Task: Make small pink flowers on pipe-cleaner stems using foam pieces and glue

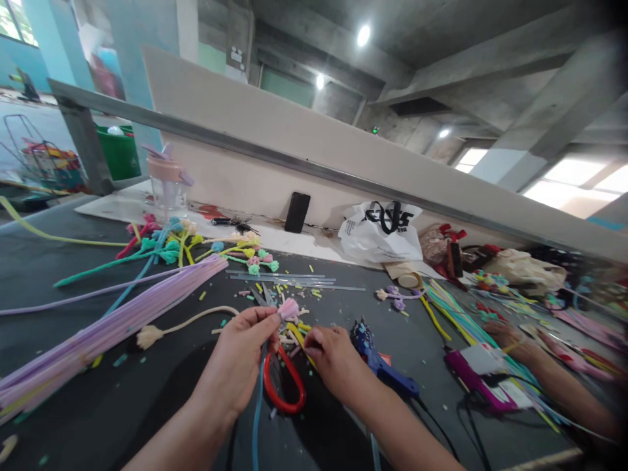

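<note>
My left hand pinches a small pink flower bud between thumb and fingertips. A blue stem hangs down below that hand. Beside it, my right hand has its fingers curled over yellow pieces; whether it grips one I cannot make out. Scissors with red handles lie between the two hands, blades pointing away under the bud. Just right of my right hand rests a blue glue gun. A cream stem with a fluffy tip lies left of my left hand.
A bundle of pink and lilac stems crosses the left side. Behind are finished colourful flowers, a cup, a phone and a white bag. Right are a purple power strip and another person's arm.
</note>
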{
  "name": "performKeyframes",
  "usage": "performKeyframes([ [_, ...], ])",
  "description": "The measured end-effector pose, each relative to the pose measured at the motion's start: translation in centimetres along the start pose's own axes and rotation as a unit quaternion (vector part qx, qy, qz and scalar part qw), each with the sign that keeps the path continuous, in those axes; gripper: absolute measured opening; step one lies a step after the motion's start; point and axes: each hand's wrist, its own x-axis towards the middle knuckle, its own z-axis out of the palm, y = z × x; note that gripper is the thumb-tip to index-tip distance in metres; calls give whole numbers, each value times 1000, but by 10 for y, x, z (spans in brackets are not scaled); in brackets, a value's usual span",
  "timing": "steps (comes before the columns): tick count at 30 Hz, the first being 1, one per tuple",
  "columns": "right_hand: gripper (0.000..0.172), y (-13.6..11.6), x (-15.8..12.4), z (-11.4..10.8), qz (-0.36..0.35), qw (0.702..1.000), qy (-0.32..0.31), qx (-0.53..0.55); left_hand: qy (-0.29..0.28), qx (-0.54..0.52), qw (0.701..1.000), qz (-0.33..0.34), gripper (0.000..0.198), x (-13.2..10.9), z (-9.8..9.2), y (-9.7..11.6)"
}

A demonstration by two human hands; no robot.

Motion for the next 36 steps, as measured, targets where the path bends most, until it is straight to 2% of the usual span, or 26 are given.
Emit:
performKeyframes([
  [5,22,-5,3,2,-30,999,-7,-10,1,0,1000,11,16,1,-1,-1],
  [12,12,-5,12,9,-13,1000,-12,17,4,-1,1000,21,15,3,-3,-1],
  [15,14,-4,8,-10,12,998,-3,63,1,7,1000,9,16,2,-1,-2],
  [18,11,-8,4,-45,39,985,37,165,-1,37,999,7,16,-2,2,-5],
  [21,10,-13,6,-78,-15,977,118,177,-5,70,997,33,17,-3,3,-7],
  [24,16,-15,13,-100,-53,972,181,141,18,105,991,80,20,-2,1,-5],
  [29,8,-21,24,-119,-13,978,187,87,90,159,969,168,24,3,-2,-1],
  [33,15,-30,24,-122,-58,983,165,56,92,186,962,179,25,5,-1,-6],
  [36,9,-34,27,-116,-97,984,140,53,100,183,963,171,26,2,3,-8],
])
